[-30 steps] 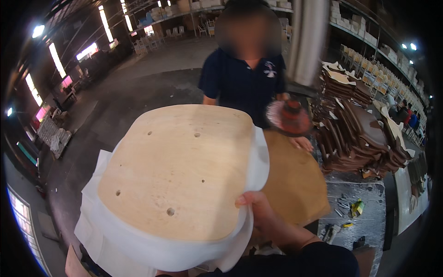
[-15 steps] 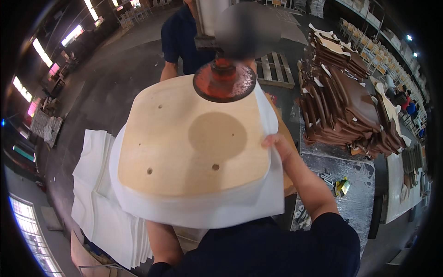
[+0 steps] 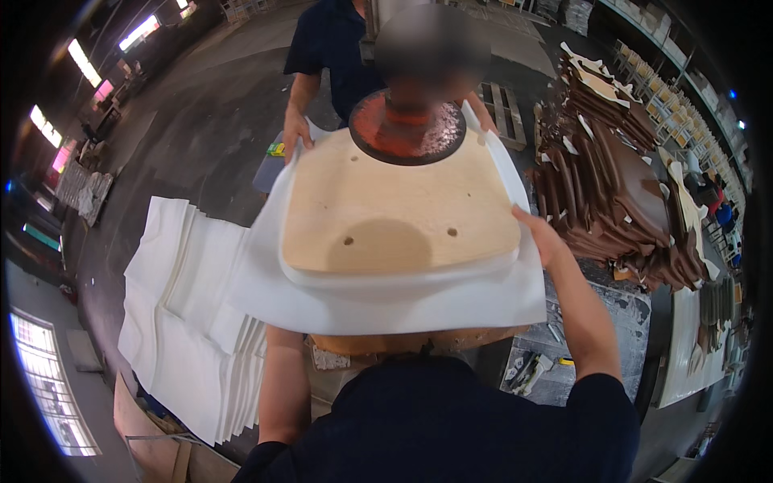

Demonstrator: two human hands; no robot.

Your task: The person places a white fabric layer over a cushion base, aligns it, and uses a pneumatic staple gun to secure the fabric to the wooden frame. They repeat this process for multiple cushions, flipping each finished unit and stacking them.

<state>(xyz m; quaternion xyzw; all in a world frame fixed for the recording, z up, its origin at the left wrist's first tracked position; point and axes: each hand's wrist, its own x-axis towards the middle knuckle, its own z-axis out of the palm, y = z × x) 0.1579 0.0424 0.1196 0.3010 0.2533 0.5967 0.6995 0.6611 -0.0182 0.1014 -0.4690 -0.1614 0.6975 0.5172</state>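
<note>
A pale plywood seat panel (image 3: 403, 205) with several drilled holes lies on a white padding sheet (image 3: 386, 310) that sticks out around it. My right hand (image 3: 543, 236) grips the sheet at the panel's right edge. My left forearm (image 3: 283, 378) reaches under the sheet's near left part, which hides that hand and its fingers. Over the panel's far edge hangs a round reddish press disc (image 3: 407, 133). Across from me, a co-worker's hand (image 3: 298, 133) is at the far left corner and the other hand (image 3: 481, 113) at the far right.
White sheets (image 3: 185, 298) are piled to my left. Brown upholstery covers (image 3: 608, 189) are stacked at the right, beyond a worn grey tabletop (image 3: 620, 322) with small tools on it. A wooden support (image 3: 403, 342) shows under the sheet. A pallet (image 3: 503, 113) lies behind the press.
The panel and sheet have shifted right and away from me, farther under the disc. My right hand moved along with them. The co-worker's hands now show at the far corners.
</note>
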